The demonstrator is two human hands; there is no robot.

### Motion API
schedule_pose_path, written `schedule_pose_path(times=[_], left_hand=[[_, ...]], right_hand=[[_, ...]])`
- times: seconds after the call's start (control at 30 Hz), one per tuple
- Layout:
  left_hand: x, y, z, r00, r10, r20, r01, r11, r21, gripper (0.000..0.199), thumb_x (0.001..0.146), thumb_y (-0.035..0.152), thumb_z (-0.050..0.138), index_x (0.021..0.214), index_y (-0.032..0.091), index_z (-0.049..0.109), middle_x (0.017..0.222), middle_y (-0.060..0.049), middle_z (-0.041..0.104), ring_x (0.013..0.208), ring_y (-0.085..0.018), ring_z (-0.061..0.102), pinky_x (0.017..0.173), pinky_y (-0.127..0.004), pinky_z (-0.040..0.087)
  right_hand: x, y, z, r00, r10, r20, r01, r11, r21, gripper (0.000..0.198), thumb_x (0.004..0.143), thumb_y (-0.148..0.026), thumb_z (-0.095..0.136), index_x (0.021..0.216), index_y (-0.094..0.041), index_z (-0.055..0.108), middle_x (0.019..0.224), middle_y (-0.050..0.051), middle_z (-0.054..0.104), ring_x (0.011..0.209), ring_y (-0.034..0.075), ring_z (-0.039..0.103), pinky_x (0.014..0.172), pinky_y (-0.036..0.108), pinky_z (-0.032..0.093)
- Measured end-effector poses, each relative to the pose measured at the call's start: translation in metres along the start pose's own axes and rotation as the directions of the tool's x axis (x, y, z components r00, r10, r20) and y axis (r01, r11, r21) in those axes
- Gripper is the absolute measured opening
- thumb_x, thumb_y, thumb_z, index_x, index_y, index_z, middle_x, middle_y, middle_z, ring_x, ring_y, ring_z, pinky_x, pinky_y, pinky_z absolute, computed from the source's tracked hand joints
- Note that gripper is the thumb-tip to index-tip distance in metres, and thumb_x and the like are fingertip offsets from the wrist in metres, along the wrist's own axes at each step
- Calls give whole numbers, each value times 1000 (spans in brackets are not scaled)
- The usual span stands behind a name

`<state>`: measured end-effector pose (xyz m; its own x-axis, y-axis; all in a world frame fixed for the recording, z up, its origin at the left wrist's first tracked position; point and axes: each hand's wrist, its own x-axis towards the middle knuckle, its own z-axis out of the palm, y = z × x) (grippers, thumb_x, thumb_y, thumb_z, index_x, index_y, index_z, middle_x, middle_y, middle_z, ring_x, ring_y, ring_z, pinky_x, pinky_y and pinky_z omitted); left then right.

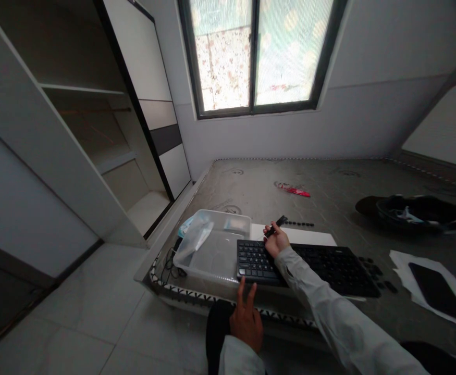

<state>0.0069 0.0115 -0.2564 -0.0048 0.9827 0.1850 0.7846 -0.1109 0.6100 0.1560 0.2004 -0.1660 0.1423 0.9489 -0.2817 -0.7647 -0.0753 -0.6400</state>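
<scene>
The right hand [276,241] is gripping a slender black tool [281,222] in curled fingers over the rectangular keyboard [331,264], which is lying on the quilted mattress [251,182]. The left hand [247,319], visibly gripping nothing, is extending two parted fingers near its front edge.

Right grip [276,240] holds black object [281,221] near keyboard's [321,263] far edge; left grip [247,323] by near edge.
</scene>
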Motion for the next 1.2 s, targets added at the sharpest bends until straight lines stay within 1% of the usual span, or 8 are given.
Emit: schedule_pose_path(times=[0.17,0.27,0.4,0.5,0.6,0.73,0.93,1.2], left_hand=[[0,-2,0,999,3,32,-3,1000,-5,72,77,0,40,138,38,36,155,4,17,121,-15,50,87,-24,50],[1,-2,0,999,9,34,-8,1000,-12,73,77,0,40,139,38,34,155,4,16,123,-15,49,90,-25,49],[1,-1,0,1000,-4,29,5,1000,-13,72,77,1,40,139,38,35,155,3,16,118,-15,53,88,-26,50],[1,-1,1,999,4,40,-3,1000,-22,72,77,1,40,139,38,36,156,2,15,119,-15,53,88,-26,49],[1,-1,0,999,4,34,-3,1000,-26,73,76,0,40,139,37,36,155,2,16,122,-15,50,89,-25,48],[0,-1,-1,1000,14,15,-14,1000,-20,70,78,1,40,138,36,37,155,3,18,124,-15,48,91,-24,48],[0,0,0,1000,7,17,-7,1000,7,70,77,0,39,138,36,38,155,2,18,119,-15,53,90,-25,48],[0,-1,2,1000,11,7,-11,1000,1,72,77,0,40,138,39,37,155,4,17,117,-15,54,87,-24,50]], right_hand=[[-2,2,1,999,-28,31,28,1000,-10,31,74,-42,70,71,-24,45,59,-7,51,52,11,47,47,25,31],[-2,6,1,996,-47,76,49,999,-20,31,71,-41,73,73,-24,48,60,-6,51,54,11,47,47,25,31],[-2,14,0,984,-87,155,93,995,-30,32,66,-41,77,76,-24,52,61,-5,51,57,11,47,50,24,35],[-2,18,2,971,-109,213,124,991,-58,32,63,-39,80,77,-24,54,60,-5,49,58,11,47,54,24,39],[-1,20,3,965,-122,233,144,987,-77,32,63,-37,81,78,-24,55,60,-5,49,58,11,46,54,24,40],[4,14,-2,974,-64,219,81,994,-70,34,62,-38,81,78,-24,54,61,-5,49,57,11,46,48,22,36],[9,0,-13,974,50,222,-38,998,-58,37,62,-37,80,80,-25,50,61,-6,50,56,10,47,44,21,31],[7,0,-8,985,76,156,-68,996,-59,36,64,-38,78,77,-25,47,61,-6,50,54,10,48,45,24,30]])
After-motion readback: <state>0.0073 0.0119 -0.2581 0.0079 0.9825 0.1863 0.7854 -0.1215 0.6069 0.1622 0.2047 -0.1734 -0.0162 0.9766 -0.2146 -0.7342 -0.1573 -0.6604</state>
